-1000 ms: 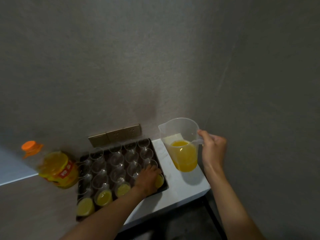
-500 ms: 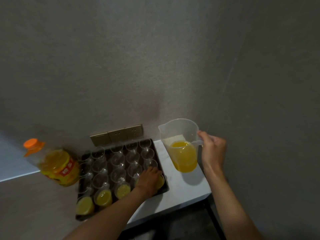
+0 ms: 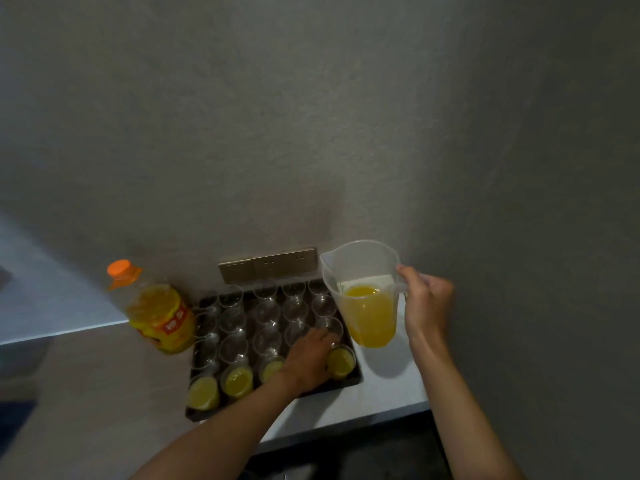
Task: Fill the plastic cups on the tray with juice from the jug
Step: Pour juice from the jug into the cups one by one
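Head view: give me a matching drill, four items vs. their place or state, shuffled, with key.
Things:
1. jug
2. bottle
3. left hand
4. wall sockets

Places/states:
A. on the wall behind the tray
B. on the cups in the tray's near row
C. held by the right hand, part full of juice
D. left of the tray, orange cap on

Pairs: 1-C, 2-D, 3-B, 4-A

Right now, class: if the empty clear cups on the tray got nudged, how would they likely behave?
The empty cups look thin and see-through, so probably very light and easy to slide or tip. They stand packed in rows on the tray, so one knocked cup may topple its neighbours. The filled cups in the near row would likely stay put better, weighted by juice.
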`<control>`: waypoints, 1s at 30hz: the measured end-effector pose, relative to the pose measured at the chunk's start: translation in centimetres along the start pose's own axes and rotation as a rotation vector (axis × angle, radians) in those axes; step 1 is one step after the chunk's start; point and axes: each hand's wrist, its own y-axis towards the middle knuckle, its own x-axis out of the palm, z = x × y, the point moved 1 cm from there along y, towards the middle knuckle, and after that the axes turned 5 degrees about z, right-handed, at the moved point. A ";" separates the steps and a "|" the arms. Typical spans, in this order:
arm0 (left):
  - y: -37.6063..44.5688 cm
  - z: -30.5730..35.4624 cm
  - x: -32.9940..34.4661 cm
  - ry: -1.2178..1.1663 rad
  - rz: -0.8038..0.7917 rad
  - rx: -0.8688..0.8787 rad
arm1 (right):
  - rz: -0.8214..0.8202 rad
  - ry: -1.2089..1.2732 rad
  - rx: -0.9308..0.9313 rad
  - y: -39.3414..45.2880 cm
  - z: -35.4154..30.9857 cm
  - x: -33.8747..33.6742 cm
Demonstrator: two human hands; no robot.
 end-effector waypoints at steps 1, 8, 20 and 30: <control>-0.4 -0.4 -0.4 -0.009 0.025 -0.022 | -0.013 -0.004 -0.005 -0.3 -0.1 0.5; -3.8 -4.7 -2.7 -0.091 0.187 -0.202 | -0.100 -0.012 0.018 -2.7 -0.5 4.3; -9.7 -13.2 -4.7 -0.048 0.322 -0.665 | -0.187 -0.004 0.023 -6.5 -0.4 10.8; -11.1 -17.8 -4.7 -0.035 0.234 -0.818 | -0.217 -0.008 0.035 -8.3 -1.0 14.6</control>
